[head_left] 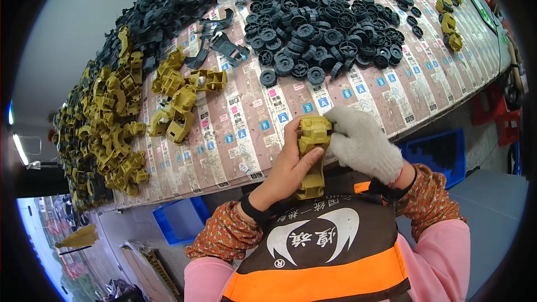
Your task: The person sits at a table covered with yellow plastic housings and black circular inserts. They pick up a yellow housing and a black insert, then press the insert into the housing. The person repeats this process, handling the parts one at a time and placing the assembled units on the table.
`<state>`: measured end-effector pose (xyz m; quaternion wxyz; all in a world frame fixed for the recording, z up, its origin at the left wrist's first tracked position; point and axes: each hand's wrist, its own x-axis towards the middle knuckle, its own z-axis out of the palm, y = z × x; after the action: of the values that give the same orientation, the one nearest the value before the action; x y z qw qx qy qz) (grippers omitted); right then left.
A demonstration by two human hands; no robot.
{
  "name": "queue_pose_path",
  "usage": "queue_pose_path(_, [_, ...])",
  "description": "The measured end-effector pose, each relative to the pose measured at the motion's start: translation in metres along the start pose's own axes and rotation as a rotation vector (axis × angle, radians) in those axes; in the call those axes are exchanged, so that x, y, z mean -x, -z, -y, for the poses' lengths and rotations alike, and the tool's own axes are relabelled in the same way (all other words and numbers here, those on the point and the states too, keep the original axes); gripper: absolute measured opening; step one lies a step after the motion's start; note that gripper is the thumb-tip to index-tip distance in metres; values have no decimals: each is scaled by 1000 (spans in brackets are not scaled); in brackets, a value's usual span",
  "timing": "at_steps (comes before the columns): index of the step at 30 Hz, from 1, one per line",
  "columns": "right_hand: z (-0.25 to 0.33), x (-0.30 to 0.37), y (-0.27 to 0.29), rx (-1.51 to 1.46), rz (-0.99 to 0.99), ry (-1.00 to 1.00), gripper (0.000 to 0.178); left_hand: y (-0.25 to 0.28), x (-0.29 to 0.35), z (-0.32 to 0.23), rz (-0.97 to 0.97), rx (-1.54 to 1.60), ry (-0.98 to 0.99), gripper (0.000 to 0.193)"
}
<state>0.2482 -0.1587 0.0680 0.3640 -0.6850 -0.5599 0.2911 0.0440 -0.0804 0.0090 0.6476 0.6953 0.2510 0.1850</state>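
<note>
My bare left hand (286, 169) is wrapped round a yellow plastic toy vehicle body (313, 178), held upright over my lap at the table's near edge. Its thumb lies across the front of the part. My right hand (364, 144), in a white knit glove, presses its bent fingers against the upper right side of the same body. A small dark bit shows where the glove meets the body; whatever those fingertips pinch is hidden. Beyond my hands lies a big pile of black toy wheels (333, 36) on the table.
More yellow bodies (114, 114) are heaped on the table's left side, with a smaller group (182, 98) nearer the middle. Dark plastic parts (162, 8) pile up at the back left. Blue bins (176, 221) stand below the table edge, and red stools (506, 126) at the right.
</note>
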Motion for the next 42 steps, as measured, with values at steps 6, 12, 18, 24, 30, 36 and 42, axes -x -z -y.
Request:
queue_pose_path(6, [-8,-53,33,670,-231,236,15,5,-5,-20,-152,565,226,64])
queue_pose_path(12, [-27,-73,40,919,-224,418,7,25,2,-26,-286,729,206,56])
queue_pose_path(18, [-3,-29,18,147,-75,81,14,27,2,-28,-373,758,118,41])
queue_pose_path(24, [11,11,-29,-261,-8,-38,18,15,-5,-30,-454,744,21,44])
queue_pose_path(30, [24,26,-37,-253,-37,-7,25,10,-7,-27,-533,694,-57,47])
queue_pose_path(36, [25,34,-40,-247,-45,22,30,9,-5,-27,-566,612,-114,64])
queue_pose_path(42, [25,42,-41,-116,-56,159,33,2,-6,-25,-521,562,-233,74])
